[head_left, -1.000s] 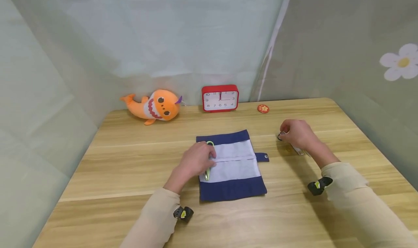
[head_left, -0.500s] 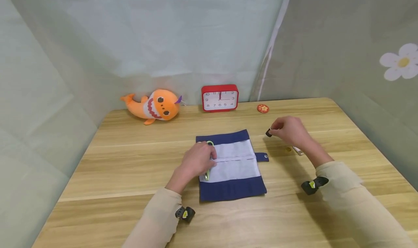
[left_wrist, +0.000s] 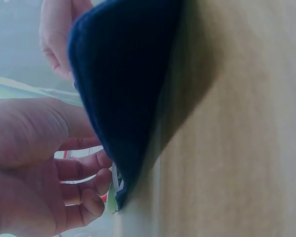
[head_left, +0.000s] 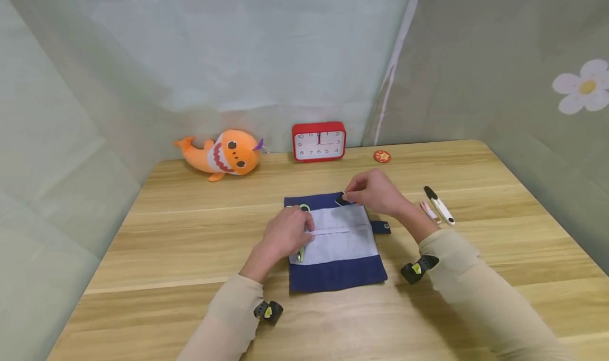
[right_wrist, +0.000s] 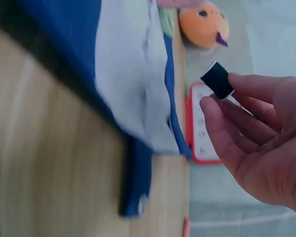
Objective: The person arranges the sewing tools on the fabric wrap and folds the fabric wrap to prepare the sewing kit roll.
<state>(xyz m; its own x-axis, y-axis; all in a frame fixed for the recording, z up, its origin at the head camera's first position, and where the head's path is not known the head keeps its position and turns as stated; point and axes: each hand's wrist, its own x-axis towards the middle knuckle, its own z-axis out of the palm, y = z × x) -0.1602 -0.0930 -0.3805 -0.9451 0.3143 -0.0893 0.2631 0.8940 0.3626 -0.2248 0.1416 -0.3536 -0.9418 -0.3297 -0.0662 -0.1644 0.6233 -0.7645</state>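
A navy cloth case with a pale lining lies unfolded on the table. My right hand pinches a small spool of black thread between thumb and fingertips, over the case's far right corner. White rims show at both ends of the spool. My left hand rests on the case's left side with relaxed, slightly bent fingers, over a pair of small green-handled scissors. The hand hides the scissors' middle. In the left wrist view, the fingertips are right at the case's edge, beside the green handle.
Right of the case lie a slim white tool with a black end and a small pinkish-white item. An orange plush shark, a red clock and a round red badge line the back. A snap tab sticks out rightward.
My right hand has carried the spool leftward from the right of the table to over the case, uncovering the white tool and pinkish item. My left hand has stayed in place.
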